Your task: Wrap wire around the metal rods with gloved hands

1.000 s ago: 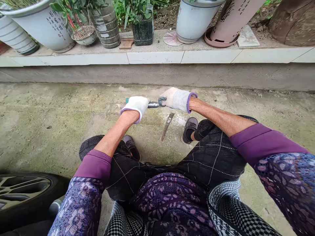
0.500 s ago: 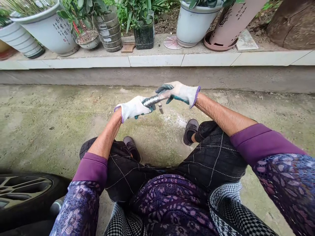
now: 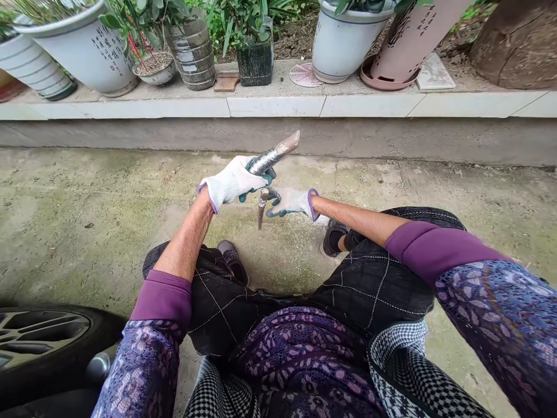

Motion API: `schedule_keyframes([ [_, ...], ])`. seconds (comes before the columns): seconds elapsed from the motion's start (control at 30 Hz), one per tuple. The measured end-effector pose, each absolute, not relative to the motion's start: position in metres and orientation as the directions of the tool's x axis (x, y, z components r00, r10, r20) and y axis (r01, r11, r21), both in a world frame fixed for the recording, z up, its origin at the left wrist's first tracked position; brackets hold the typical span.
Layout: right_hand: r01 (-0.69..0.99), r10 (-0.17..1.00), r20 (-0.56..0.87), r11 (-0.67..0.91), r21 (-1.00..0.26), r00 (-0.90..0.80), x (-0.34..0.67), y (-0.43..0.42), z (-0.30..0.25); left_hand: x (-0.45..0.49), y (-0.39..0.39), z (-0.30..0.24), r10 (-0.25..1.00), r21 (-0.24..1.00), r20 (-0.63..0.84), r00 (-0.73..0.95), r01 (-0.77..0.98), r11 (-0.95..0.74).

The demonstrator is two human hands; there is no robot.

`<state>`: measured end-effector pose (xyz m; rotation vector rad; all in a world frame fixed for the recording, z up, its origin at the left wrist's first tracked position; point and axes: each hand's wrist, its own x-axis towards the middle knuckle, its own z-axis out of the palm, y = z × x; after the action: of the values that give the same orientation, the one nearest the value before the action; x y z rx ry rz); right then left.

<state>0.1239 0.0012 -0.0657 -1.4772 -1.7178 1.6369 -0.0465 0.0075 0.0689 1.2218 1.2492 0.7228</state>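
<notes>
My left hand (image 3: 237, 180), in a white knit glove with a dark green palm, is wrapped round a stick (image 3: 285, 146) bound with shiny silver wire or tape. Its bare brown end is cut at a slant and points up to the right. Just below hangs a shorter brown peg-like piece (image 3: 261, 210) with a pale band near its top; whether it joins the stick is hidden. My right hand (image 3: 289, 201), gloved alike, is beside that piece with its fingers parted and pointing left. It grips nothing that I can see.
Beyond the hands runs a tiled ledge (image 3: 278, 107) with several potted plants, among them a white pot (image 3: 346, 43) and a pink pot (image 3: 413, 46). A car wheel (image 3: 47, 337) is close at lower left. Mossy concrete (image 3: 108, 203) lies below, with my shoes on it.
My right hand has come off the stick's bare end and moved down and left to the peg-like piece. The stick has tilted up, and the piece below has swung left.
</notes>
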Motion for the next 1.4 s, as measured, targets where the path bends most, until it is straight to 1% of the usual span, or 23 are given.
schedule_keyframes([
  [0.1, 0.351, 0.803, -0.45, -0.321, -0.879, -0.391, 0.118, -0.001, -0.064, -0.046, 0.005, 0.073, 0.898, 0.935, -0.254, 0.36, 0.329, 0.132],
  [0.17, 0.291, 0.809, -0.453, -0.361, -0.886, -0.376, 0.119, -0.003, -0.06, -0.048, 0.007, 0.074, 0.91, 0.941, -0.208, 0.358, 0.328, 0.086],
  [0.23, 0.204, 0.812, -0.446, -0.397, -0.895, -0.376, 0.123, -0.006, -0.054, -0.054, 0.01, 0.073, 0.939, 0.959, -0.15, 0.31, 0.276, 0.062],
  [0.27, 0.163, 0.812, -0.443, -0.413, -0.896, -0.379, 0.126, -0.008, -0.05, -0.059, 0.013, 0.074, 0.953, 0.973, -0.12, 0.279, 0.223, 0.057],
  [0.33, 0.103, 0.822, -0.418, -0.412, -0.905, -0.387, 0.133, -0.014, -0.04, -0.073, 0.02, 0.075, 0.975, 0.996, -0.089, 0.203, 0.044, 0.081],
  [0.37, 0.076, 0.835, -0.396, -0.399, -0.914, -0.383, 0.136, -0.018, -0.034, -0.082, 0.023, 0.077, 0.982, 0.991, -0.101, 0.162, -0.071, 0.114],
  [0.43, -0.006, 0.874, -0.333, -0.358, -0.934, -0.355, 0.142, -0.026, -0.02, -0.1, 0.03, 0.079, 0.98, 0.938, -0.169, 0.101, -0.288, 0.192],
  [0.5, -0.094, 0.909, -0.268, -0.312, -0.946, -0.319, 0.148, -0.035, -0.005, -0.114, 0.035, 0.079, 0.958, 0.87, -0.269, 0.1, -0.402, 0.286],
  [0.6, -0.196, 0.95, -0.18, -0.234, -0.952, -0.256, 0.157, -0.048, 0.015, -0.124, 0.036, 0.071, 0.925, 0.798, -0.356, 0.133, -0.471, 0.375],
  [0.7, -0.292, 0.981, -0.076, -0.127, -0.948, -0.179, 0.169, -0.059, 0.029, -0.119, 0.032, 0.056, 0.898, 0.759, -0.405, 0.171, -0.485, 0.434],
  [0.77, -0.346, 0.986, -0.025, -0.081, -0.935, -0.164, 0.176, -0.064, 0.037, -0.112, 0.027, 0.046, 0.888, 0.747, -0.425, 0.178, -0.484, 0.455],
  [0.87, -0.384, 0.972, 0.013, -0.081, -0.92, -0.235, 0.175, -0.075, 0.046, -0.103, 0.018, 0.03, 0.886, 0.759, -0.442, 0.137, -0.469, 0.452],
  [0.97, -0.363, 0.935, 0.033, -0.104, -0.926, -0.353, 0.163, -0.089, 0.053, -0.098, 0.013, 0.014, 0.893, 0.79, -0.447, 0.06, -0.441, 0.426],
  [1.03, -0.32, 0.918, 0.012, -0.126, -0.939, -0.396, 0.153, -0.099, 0.054, -0.095, 0.01, 0.005, 0.897, 0.815, -0.442, -0.004, -0.42, 0.399],
  [1.1, -0.266, 0.916, -0.023, -0.14, -0.954, -0.401, 0.148, -0.109, 0.049, -0.092, 0.006, -0.005, 0.895, 0.827, -0.445, -0.044, -0.404, 0.391],
  [1.2, -0.186, 0.925, -0.061, -0.14, -0.973, -0.375, 0.147, -0.126, 0.032, -0.087, -0.004, -0.021, 0.881, 0.819, -0.471, -0.038, -0.39, 0.42],
  [1.3, -0.186, 0.945, -0.115, -0.178, -0.966, -0.307, 0.154, -0.146, 0.01, -0.08, -0.019, -0.045, 0.862, 0.815, -0.505, -0.039, -0.351, 0.461],
  [1.4, -0.225, 0.955, -0.166, -0.223, -0.948, -0.247, 0.162, -0.168, -0.011, -0.07, -0.04, -0.078, 0.835, 0.827, -0.542, -0.092, -0.231, 0.512],
])
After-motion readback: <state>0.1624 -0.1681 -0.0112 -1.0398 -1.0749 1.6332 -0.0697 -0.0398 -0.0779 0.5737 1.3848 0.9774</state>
